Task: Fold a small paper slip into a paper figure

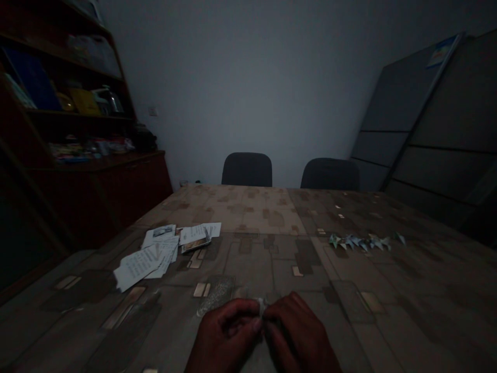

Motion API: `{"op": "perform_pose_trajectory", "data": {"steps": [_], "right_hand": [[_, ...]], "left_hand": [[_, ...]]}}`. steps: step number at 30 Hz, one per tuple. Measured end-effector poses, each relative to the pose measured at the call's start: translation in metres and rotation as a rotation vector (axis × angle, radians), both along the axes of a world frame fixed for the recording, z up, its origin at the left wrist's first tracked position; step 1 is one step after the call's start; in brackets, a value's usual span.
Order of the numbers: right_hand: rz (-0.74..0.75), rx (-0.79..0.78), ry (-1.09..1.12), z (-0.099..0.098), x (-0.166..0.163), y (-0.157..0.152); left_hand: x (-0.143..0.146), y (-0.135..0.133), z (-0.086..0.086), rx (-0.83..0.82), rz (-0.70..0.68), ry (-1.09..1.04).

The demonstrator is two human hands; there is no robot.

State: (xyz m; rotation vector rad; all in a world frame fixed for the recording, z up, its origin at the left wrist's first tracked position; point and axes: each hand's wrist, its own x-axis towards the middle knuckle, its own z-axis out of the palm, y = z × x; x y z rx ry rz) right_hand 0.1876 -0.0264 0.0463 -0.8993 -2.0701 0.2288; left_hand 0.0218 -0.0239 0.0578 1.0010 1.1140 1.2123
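Note:
Close to me, above the patterned tablecloth, my left hand [230,331] and my right hand [297,331] meet fingertip to fingertip. Between them shows a small, pale piece of folded paper [261,304], mostly covered by the fingers. The left thumb and index finger pinch it from one side, and the right fingers close on it from the other. Its exact shape is too dark and small to tell. To the right, a row of several small folded paper figures [359,242] stands on the table, with pointed tips like paper cranes.
Several printed paper cards [142,267] lie overlapping at the left of the table [256,269]. Two dark chairs [247,169] stand at the far edge. A loaded shelf cabinet [77,114] is on the left, grey panels [396,103] on the right. The room is dim.

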Motion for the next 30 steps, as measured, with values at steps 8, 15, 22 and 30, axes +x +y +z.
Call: {"op": "perform_pose_trajectory", "data": {"steps": [8,15,22,30], "right_hand": [[0.068,-0.019,0.042,0.024,0.011,0.001],[0.214,0.059,-0.05,0.023,0.011,0.01],[0.204,-0.027,0.102,0.024,0.011,0.008],[0.103,-0.352,0.319,0.017,0.01,0.006]], "left_hand": [[-0.001,0.009,-0.004,-0.108,-0.031,-0.116],[-0.006,0.011,-0.011,-0.125,-0.098,-0.127],[-0.002,0.007,-0.007,-0.065,-0.081,-0.229],[-0.003,-0.001,0.01,0.004,-0.102,0.007]]}}
